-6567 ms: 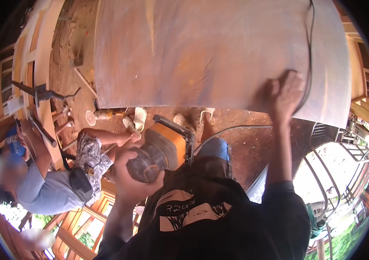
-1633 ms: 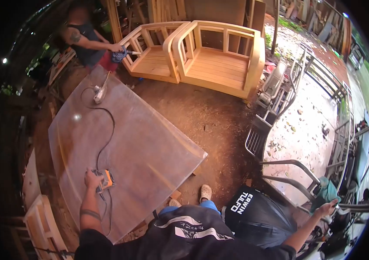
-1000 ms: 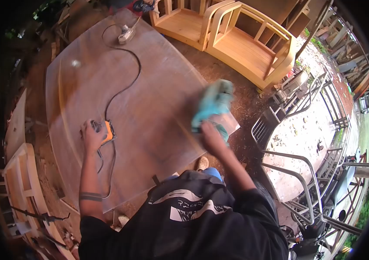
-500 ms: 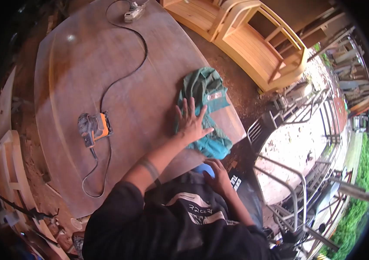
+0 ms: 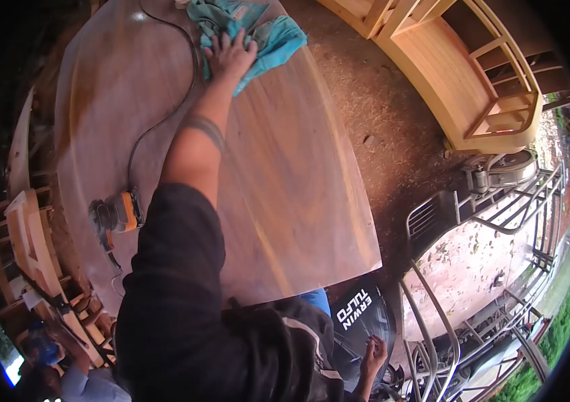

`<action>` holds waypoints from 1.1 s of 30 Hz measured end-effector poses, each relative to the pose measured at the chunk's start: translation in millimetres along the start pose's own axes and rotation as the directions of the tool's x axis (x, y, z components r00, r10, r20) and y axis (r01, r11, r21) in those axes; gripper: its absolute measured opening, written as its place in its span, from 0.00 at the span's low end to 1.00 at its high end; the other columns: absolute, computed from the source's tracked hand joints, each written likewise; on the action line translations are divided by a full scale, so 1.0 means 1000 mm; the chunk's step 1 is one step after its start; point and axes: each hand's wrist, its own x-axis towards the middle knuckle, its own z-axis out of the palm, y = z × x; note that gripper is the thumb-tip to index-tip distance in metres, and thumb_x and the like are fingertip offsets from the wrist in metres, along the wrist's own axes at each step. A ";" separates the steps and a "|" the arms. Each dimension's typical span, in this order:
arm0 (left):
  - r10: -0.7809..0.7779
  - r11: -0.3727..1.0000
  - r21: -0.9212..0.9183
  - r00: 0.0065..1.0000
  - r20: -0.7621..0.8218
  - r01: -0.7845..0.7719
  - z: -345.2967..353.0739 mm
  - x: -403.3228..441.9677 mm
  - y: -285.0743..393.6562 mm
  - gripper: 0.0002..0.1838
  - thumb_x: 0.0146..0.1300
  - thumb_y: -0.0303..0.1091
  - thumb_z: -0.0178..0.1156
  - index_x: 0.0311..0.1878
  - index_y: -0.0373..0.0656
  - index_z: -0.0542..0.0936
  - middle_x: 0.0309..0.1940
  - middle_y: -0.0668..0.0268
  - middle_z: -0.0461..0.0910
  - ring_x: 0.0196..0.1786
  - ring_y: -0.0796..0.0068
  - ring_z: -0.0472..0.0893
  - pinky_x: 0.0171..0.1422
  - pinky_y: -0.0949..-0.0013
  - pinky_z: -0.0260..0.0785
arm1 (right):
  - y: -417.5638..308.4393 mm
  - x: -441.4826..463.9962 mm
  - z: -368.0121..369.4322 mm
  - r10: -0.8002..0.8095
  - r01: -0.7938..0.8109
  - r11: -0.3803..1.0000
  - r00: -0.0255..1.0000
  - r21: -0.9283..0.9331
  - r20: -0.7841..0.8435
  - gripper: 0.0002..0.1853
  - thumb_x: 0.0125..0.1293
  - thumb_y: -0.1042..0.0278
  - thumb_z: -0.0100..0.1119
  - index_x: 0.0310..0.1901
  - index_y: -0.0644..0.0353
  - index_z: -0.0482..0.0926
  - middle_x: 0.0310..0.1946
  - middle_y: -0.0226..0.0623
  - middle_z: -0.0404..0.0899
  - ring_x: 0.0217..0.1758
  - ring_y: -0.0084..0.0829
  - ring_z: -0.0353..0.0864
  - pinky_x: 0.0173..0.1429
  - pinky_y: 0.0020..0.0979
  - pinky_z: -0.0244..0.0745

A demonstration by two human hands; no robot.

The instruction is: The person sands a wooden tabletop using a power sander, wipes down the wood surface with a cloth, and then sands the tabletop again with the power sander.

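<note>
My left hand [image 5: 231, 57] lies spread on a crumpled teal cloth [image 5: 275, 47], pressing it against the far part of a large wooden panel [image 5: 278, 181]. Wood grain stands out strongly on the panel's right part, while its left part looks paler and dusty. An orange and black sander [image 5: 123, 212] rests on the left of the panel, with no hand on it, and a dark cable runs up beside it. Low on the right, away from the panel, my right hand [image 5: 373, 355] is loosely curled with nothing visible in it.
Wooden bench frames [image 5: 452, 74] stand beyond the dirt floor [image 5: 392, 127] at upper right. Metal rails [image 5: 432, 328] and a leaf-strewn flat surface [image 5: 459, 268] are at right, near a black cover with white lettering [image 5: 362, 321]. Another person [image 5: 84, 382] is at lower left.
My left hand has left the sander and moved with the cloth to the panel's far part. My right hand, which brought the cloth over, has let go and moved down to the right.
</note>
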 end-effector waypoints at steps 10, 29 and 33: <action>0.935 0.350 -0.547 0.316 0.159 -0.761 -0.094 -0.413 0.229 0.24 0.65 0.51 0.52 0.59 0.54 0.83 0.78 0.60 0.58 0.81 0.48 0.46 0.80 0.33 0.29 | 0.014 0.048 0.017 -0.030 0.028 0.999 0.994 0.017 0.101 0.12 0.72 0.68 0.56 0.50 0.67 0.78 0.37 0.40 0.84 0.38 0.26 0.83 0.46 0.27 0.78; -0.123 0.963 0.237 0.991 -0.046 0.130 -0.046 -0.195 -0.062 0.31 0.71 0.53 0.44 0.74 0.51 0.65 0.72 0.54 0.63 0.78 0.48 0.55 0.79 0.40 0.41 | 0.184 -0.076 0.019 0.439 -0.448 0.780 0.889 0.438 0.128 0.16 0.68 0.61 0.63 0.49 0.65 0.77 0.32 0.37 0.82 0.27 0.26 0.81 0.29 0.26 0.76; 0.371 0.871 0.143 0.820 0.436 -0.471 -0.088 -0.384 0.075 0.33 0.68 0.52 0.48 0.72 0.45 0.68 0.75 0.55 0.60 0.79 0.49 0.52 0.81 0.36 0.31 | 0.160 -0.063 0.062 0.464 -0.515 0.824 0.853 0.236 0.241 0.18 0.68 0.59 0.63 0.52 0.65 0.77 0.33 0.36 0.82 0.29 0.25 0.82 0.30 0.25 0.76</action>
